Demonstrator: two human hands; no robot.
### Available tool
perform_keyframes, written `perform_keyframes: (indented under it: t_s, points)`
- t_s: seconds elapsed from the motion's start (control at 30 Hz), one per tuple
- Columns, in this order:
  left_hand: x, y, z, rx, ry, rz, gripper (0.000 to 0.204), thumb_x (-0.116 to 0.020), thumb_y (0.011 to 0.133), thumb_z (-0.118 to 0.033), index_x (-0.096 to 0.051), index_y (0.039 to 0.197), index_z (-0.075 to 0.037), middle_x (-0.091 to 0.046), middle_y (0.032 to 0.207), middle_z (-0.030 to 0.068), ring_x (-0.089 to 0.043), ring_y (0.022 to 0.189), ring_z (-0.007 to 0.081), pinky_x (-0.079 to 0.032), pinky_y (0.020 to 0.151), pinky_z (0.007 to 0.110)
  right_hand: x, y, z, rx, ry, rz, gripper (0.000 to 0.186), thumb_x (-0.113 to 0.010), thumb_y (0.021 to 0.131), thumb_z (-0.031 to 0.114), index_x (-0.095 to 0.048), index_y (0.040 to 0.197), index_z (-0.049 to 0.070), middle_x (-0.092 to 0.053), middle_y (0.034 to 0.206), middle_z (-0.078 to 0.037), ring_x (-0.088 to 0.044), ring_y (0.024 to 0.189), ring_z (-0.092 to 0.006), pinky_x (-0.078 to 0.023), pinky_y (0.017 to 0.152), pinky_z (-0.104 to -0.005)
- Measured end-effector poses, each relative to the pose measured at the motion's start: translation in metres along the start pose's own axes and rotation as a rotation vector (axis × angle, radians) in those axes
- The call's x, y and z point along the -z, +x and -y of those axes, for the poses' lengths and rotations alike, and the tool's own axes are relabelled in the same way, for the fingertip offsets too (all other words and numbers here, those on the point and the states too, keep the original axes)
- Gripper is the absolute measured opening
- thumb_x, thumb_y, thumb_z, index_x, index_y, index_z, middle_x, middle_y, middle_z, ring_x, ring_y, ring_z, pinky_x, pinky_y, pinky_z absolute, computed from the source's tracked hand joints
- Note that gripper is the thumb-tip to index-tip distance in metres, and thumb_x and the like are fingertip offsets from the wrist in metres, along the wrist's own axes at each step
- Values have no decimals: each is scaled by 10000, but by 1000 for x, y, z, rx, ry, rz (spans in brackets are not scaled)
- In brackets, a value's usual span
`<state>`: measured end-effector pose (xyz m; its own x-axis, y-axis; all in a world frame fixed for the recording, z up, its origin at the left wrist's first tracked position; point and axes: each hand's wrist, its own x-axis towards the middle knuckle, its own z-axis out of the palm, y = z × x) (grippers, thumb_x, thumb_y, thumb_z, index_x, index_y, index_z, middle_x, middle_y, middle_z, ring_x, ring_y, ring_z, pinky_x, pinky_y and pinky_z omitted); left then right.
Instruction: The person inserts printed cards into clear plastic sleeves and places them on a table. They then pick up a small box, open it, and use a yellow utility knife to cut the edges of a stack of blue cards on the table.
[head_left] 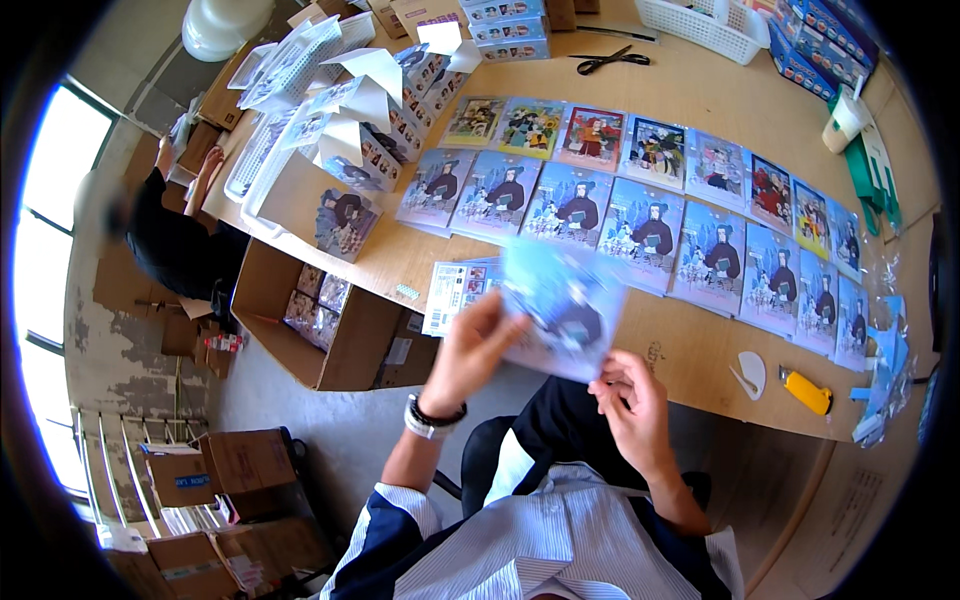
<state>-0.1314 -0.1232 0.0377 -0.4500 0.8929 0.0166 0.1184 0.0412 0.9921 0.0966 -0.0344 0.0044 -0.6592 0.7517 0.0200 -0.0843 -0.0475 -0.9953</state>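
Note:
Above the table's near edge, I hold a pale blue illustrated card [560, 305], tilted and slightly blurred. My left hand [470, 350], with a watch on its wrist, pinches the card's left side. At its lower right corner my right hand [630, 405] has its fingertips closed on the edge. Behind it lie two rows of illustrated cards; the nearer row repeats a blue design with a dark-clad figure [578, 212], and the farther row has varied pictures [592, 137]. Partly covered by the held card is a white printed sheet [452, 295].
Scissors [610, 60] and a white basket [705, 28] are at the back. Opened display boxes [365, 125] crowd the left. On the right are a yellow cutter [806, 392], a white scraper [750, 375] and a cup [846, 118]. A carton [300, 350] stands below; another person [185, 235] is far left.

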Motion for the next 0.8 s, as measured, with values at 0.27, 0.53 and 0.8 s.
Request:
perform_keyframes:
  t_s: [0.27, 0.53, 0.8]
  points:
    - [211, 145, 64, -65, 466, -488, 432, -579, 1090, -183, -568, 1449, 57, -739, 1190, 151, -657, 1042, 169, -508, 933, 315, -16, -8, -9, 31, -128, 159, 444, -679, 962, -32, -547, 1384, 4, -720, 1270, -130, -700, 899, -160, -554, 728, -260]
    - [220, 196, 101, 7, 641, -370, 416, -614, 1067, -150, -605, 1444, 27, -712, 1131, 80, -631, 1007, 154, -505, 913, 304, -12, -16, -11, 15, -179, 97, 429, -660, 965, -41, -545, 1376, -6, -716, 1281, -138, -701, 884, -161, -556, 716, -255]
    - [182, 162, 69, -389, 936, -263, 568, -764, 930, -116, -599, 1466, -29, -605, 1414, 194, -587, 1304, 376, -476, 1102, 424, -6, -16, -13, 37, -184, 69, 413, -649, 974, -42, -542, 1371, -14, -717, 1261, -150, -699, 877, -162, -555, 714, -256]
